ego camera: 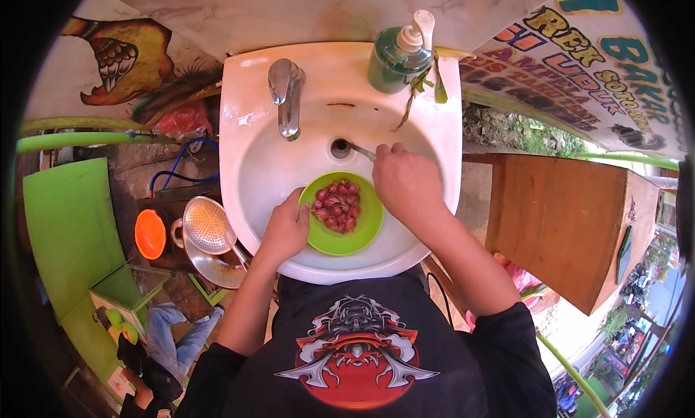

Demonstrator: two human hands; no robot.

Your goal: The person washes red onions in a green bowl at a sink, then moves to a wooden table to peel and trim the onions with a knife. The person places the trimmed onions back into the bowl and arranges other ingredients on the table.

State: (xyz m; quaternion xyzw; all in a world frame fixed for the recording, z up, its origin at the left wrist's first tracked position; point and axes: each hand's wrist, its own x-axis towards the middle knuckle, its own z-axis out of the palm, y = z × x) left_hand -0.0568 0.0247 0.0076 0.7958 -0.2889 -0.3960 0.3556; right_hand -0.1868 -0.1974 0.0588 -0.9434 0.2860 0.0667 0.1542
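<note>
A lime-green plastic bowl (371,225) rests in the front of a white washbasin (260,162), with many small red shallots (339,206) inside it. My left hand (288,225) grips the bowl's left rim, thumb over the edge. In my right hand (407,181), above the basin's right side, is a thin metal utensil (361,150), perhaps a knife; its tip is at the drain hole (340,148). The grip hides the rest of it. A chrome faucet (288,100) stands behind, left of the drain.
A green soap pump bottle (399,59) with limp leaves beside it stands on the basin's back right corner. Left of the basin are a metal strainer (209,225), a pan (220,268) and an orange bowl (150,234). A wooden cabinet (554,217) stands right; another person (163,353) is at lower left.
</note>
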